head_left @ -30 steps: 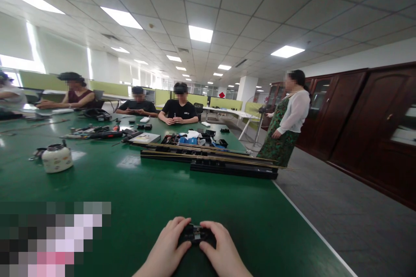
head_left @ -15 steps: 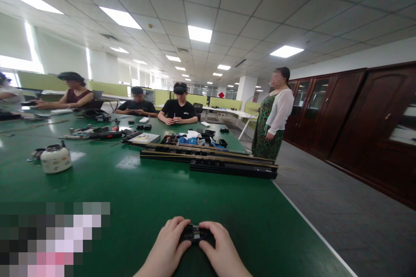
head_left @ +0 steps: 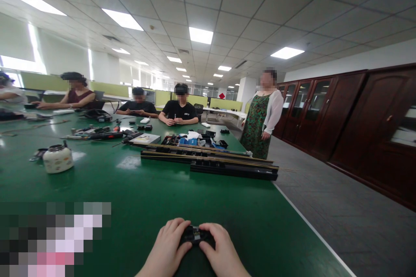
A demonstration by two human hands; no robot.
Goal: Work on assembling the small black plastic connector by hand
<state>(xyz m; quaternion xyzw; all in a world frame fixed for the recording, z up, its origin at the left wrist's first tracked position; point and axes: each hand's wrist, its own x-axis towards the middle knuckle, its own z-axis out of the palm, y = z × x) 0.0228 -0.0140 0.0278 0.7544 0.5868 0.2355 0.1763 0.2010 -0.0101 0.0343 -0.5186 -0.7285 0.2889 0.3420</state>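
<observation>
Close to the near edge of the green table [head_left: 130, 212], a small black plastic part [head_left: 196, 239] with a grey, metallic-looking middle sits between my two hands. Its exact kind cannot be made out. My left hand [head_left: 169, 244] is closed on its left end, thumb at the near side and fingers at the far side. On the right end, my right hand [head_left: 221, 246] grips it in the same way. Fingers cover both ends of the part, so only its middle shows.
Long black rails [head_left: 232, 169] with thin brass-coloured rods lie across the table ahead. A cream jar [head_left: 58, 159] stands at left. Tools [head_left: 97, 133], a white box [head_left: 146, 138] and blue items [head_left: 189, 140] lie beyond. Several people sit around; one person [head_left: 260, 117] stands at right.
My hands stay on the black part with almost no movement. The standing person at right has shifted left and turned more toward the table. The view has moved very slightly.
</observation>
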